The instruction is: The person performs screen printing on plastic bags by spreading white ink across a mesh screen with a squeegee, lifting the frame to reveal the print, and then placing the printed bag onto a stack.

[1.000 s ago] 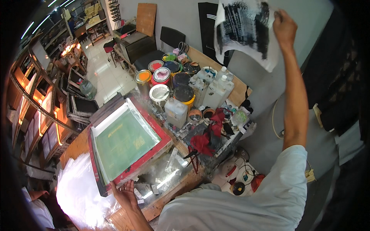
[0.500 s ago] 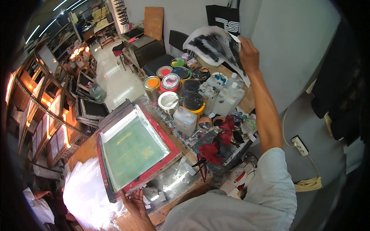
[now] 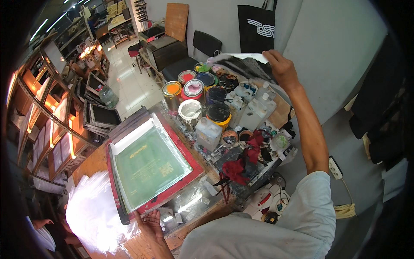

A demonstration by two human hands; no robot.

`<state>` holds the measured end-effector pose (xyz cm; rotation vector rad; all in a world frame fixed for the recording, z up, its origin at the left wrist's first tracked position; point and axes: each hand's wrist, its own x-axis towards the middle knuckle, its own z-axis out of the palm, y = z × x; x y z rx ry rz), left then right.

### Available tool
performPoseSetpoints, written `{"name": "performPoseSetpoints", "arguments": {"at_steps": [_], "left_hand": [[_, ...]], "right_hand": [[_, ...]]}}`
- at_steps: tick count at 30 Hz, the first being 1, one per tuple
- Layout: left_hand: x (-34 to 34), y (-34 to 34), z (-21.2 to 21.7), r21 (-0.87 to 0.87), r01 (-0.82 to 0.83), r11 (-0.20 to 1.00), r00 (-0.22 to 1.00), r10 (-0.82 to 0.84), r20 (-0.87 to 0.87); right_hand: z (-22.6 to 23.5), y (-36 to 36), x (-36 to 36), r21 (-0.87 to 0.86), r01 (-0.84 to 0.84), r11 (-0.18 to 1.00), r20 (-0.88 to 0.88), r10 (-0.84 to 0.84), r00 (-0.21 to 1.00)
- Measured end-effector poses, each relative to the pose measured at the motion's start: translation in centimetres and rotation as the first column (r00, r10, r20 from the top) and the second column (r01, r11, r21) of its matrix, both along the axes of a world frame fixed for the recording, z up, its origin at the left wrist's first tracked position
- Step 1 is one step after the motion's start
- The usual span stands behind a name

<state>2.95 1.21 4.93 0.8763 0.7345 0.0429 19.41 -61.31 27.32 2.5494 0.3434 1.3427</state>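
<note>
Head view: a person stands over a cluttered print bench, one arm stretched out, the other low at the frame
Right hand [image 3: 282, 69]: raised over the far side of the bench, fingers pinched on one edge of a printed sheet [image 3: 243, 64]
Printed sheet: thin, pale with dark smeared ink, held nearly flat above the paint cans [image 3: 194, 88] and white plastic jugs [image 3: 252, 113]
Left hand [image 3: 151, 221]: at the near edge of the screen frame [image 3: 151, 166], fingers spread against its red border; whether it grips or merely rests there I cannot tell
Screen frame: red-edged with green mesh, lying on the bench just beside the cans, its near corner at the left hand
Handling of the sheet: likely very light and floppy, prone to sag or curl from a single-edge pinch; the ink may be wet, so clean margins or corners look the safest hold
Handling of the frame: judged rigid and moderately heavy, mesh fragile, best taken by the border
White heap [image 3: 92, 211]: overexposed glare left of the frame, possibly stacked film or bags, detail lost
Red rags [image 3: 248, 157]: bunched among small clutter right of the frame
Hidden: the sheet's far edge, the thumb side of the right-hand grip, the bench beneath the frame
</note>
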Motion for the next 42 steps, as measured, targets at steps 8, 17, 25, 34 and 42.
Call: {"name": "performPoseSetpoints", "arguments": {"at_steps": [8, 17, 25, 34, 42], "left_hand": [[-0.3, 0.3, -0.3, -0.016, 0.023, 1.000, 1.000, -0.023, -0.014], [-0.1, 0.2, -0.4, -0.028, 0.026, 0.999, 1.000, -0.027, -0.010], [0.2, 1.0, 0.9, -0.066, 0.068, 0.996, 0.995, -0.062, 0.082], [0.5, 0.6, 2.3, -0.036, 0.087, 0.996, 0.992, -0.084, 0.089], [0.1, 1.0, 1.6, -0.034, 0.074, 0.997, 0.997, -0.074, -0.004]], "right_hand": [[-0.3, -2.0, -2.2, -0.032, 0.162, 0.986, -0.118, -0.165, 0.979], [-3.7, -7.3, -6.5, 0.437, 0.424, 0.793, -0.145, -0.403, 0.904], [-14.2, -2.4, -13.2, 0.343, 0.767, 0.543, 0.043, -0.825, 0.564], [-31.1, 20.8, -20.0, 0.408, 0.228, 0.884, -0.655, 0.109, 0.748], [-29.8, 25.9, -13.8, 0.868, 0.463, 0.179, -0.493, 0.196, 0.848]]}}
